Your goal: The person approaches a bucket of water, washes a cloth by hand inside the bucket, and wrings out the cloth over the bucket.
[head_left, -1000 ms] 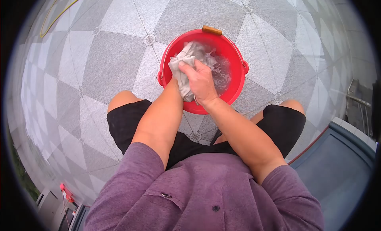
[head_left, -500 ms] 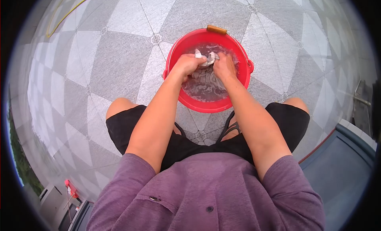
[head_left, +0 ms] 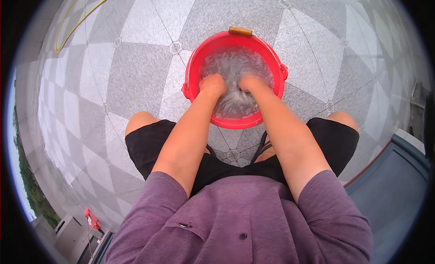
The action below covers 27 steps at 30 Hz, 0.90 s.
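Note:
A red bucket of cloudy, rippling water stands on the floor between my knees. Inside its left half, my left hand is curled, partly under the water. Across from it, a short gap to the right, my right hand also dips in, with its fingers hidden below the surface. The pale cloth shows faintly underwater between and below the hands. Both hands are at the cloth, but the water hides how the fingers hold it.
The bucket's handle with its wooden grip rests at the far rim. A yellow hose lies at the upper left on the tiled floor. A blue-grey panel is at the lower right.
Earlier the cloth was raised, bunched in my right hand, then held between both hands above the water. Now cloth and fingers are down in the water, which looks more stirred.

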Tool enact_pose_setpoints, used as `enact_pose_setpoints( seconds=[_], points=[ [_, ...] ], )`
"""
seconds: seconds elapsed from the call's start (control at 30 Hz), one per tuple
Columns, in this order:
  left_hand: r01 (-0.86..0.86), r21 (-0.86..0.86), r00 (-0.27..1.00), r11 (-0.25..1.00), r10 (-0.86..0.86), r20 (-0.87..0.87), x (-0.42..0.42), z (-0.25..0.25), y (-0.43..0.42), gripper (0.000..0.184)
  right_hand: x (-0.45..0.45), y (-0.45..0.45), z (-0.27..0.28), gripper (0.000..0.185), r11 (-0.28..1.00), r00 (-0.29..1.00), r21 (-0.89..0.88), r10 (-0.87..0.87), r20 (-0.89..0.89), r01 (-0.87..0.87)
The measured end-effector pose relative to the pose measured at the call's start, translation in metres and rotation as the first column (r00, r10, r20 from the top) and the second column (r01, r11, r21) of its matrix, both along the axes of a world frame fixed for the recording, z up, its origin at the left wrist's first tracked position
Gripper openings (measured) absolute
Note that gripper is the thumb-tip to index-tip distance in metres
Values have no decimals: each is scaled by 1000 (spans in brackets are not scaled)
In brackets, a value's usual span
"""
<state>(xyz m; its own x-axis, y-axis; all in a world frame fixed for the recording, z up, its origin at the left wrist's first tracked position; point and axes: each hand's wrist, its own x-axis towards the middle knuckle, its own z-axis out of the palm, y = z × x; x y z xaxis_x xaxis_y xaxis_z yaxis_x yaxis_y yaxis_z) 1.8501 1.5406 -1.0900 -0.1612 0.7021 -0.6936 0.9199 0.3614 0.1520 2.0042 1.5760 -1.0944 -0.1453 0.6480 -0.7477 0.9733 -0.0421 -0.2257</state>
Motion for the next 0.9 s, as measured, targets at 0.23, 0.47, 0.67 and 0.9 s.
enact_pose_setpoints(
  seconds=[0.23,0.47,0.67,0.9],
  points=[
    [-123,603,931,788,-119,345,-5,13,20,31,11,6,-6,27,714,801,516,-105,-590,474],
    [-629,31,423,777,309,852,-18,11,23,62,25,9,-28,32,786,817,340,-331,-473,516],
    [-581,-11,598,814,436,672,-26,3,20,54,16,1,5,39,940,955,179,-269,-129,289],
    [-172,167,984,971,162,76,2,-9,0,40,13,-11,-56,44,993,997,91,76,5,-76]
  ],
)
